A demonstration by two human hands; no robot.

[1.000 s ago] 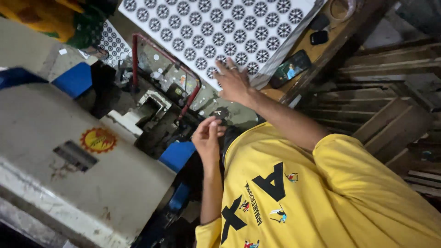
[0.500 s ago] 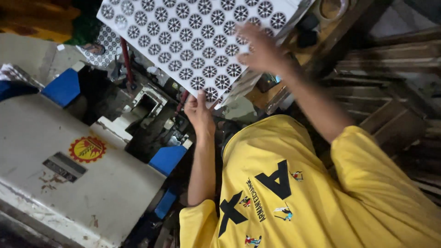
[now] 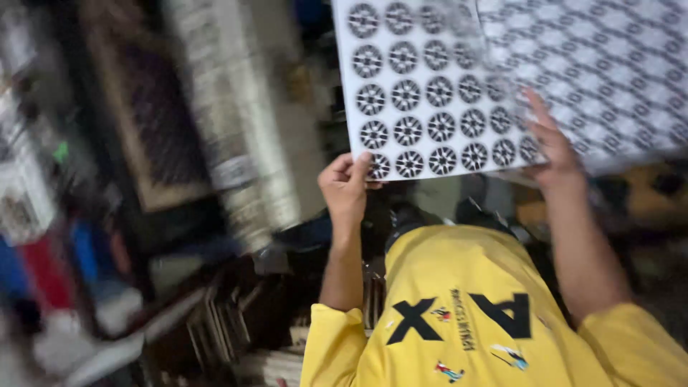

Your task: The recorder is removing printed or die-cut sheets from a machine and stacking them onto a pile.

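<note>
White patterned sheet (image 3: 430, 93) is mid-lift, my left hand (image 3: 345, 188) pinching its lower corner, my right hand (image 3: 552, 147) spread flat beneath; next needs steady carrying.

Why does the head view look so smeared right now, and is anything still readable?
Head view: motion blur smears the left side and background into streaks. The white sheet with round dark patterns stays fairly legible near the left hand, softer toward the right hand. The yellow shirt is reasonably sharp. Lighting is dim around it, with no strong glare.
</note>
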